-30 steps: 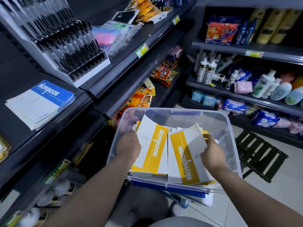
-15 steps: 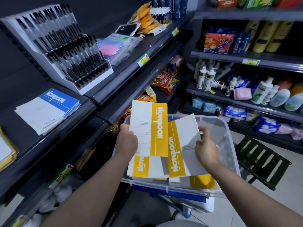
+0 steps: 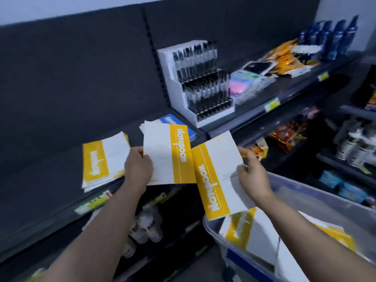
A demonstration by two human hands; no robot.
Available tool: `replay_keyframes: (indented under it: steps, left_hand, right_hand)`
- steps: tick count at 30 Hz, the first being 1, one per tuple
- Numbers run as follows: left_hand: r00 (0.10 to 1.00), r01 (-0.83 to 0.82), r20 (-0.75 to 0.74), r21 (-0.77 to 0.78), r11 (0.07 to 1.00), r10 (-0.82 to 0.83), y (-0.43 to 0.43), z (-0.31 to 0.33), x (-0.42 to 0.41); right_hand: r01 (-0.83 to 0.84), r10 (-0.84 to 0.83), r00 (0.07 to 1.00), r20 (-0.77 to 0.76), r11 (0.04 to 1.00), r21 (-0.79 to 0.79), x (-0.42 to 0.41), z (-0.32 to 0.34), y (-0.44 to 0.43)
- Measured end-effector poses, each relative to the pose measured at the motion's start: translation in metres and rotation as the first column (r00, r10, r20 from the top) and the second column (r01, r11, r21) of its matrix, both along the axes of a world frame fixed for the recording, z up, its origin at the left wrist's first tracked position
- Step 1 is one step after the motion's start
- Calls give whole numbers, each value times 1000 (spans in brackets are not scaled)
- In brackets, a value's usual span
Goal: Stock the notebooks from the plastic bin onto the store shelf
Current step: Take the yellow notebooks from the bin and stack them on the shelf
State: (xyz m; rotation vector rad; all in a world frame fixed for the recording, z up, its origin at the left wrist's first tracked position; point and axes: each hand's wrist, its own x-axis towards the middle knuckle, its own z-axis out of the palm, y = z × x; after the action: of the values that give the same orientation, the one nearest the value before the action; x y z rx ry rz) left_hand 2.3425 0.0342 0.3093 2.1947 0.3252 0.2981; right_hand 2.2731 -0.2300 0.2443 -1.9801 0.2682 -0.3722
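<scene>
My left hand [image 3: 138, 167] grips a yellow-and-white notebook [image 3: 168, 155] by its left edge, held in the air in front of the dark shelf [image 3: 53, 180]. My right hand [image 3: 252, 176] pinches a second yellow notebook [image 3: 215, 176] by its right edge, above the clear plastic bin [image 3: 305, 198]. More yellow notebooks [image 3: 244, 226] lie in the bin at lower right. A stack of yellow notebooks [image 3: 101, 159] lies on the shelf to the left of my left hand. A blue notebook stack [image 3: 189, 129] shows behind the held notebook.
A white pen display [image 3: 195, 82] stands on the shelf to the right of the notebooks, with pastel packs [image 3: 244, 84] and snack bags [image 3: 284, 58] beyond. Bottles [image 3: 146, 226] fill the lower shelf. Toiletries [image 3: 354, 147] line the right shelves.
Both hands lifted their notebooks out of the bin and carried them left toward the shelf. The view swung left, bringing the yellow stack on the shelf into sight.
</scene>
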Motion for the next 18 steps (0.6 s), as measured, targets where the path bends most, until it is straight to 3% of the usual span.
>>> replay_keyframes:
  steps: [8,11,15,18]
  left_hand:
    - [968,-234,79,-61,970,239,115,43,25]
    - [975,-221,35,76,972,218,140,39,44]
    - [986,-65,-112,416,907,122,158,24,57]
    - [984,-10,-157,452,892,90,170,20,61]
  right_hand:
    - [-144,142,990,19,983,118,76,40,90]
    - [-135,137,991,-6,982,133,92,51,115]
    - [-131,135,991,-21,980,151,103,65,140]
    - [-131,139,989,-47,981,146,120,76,158]
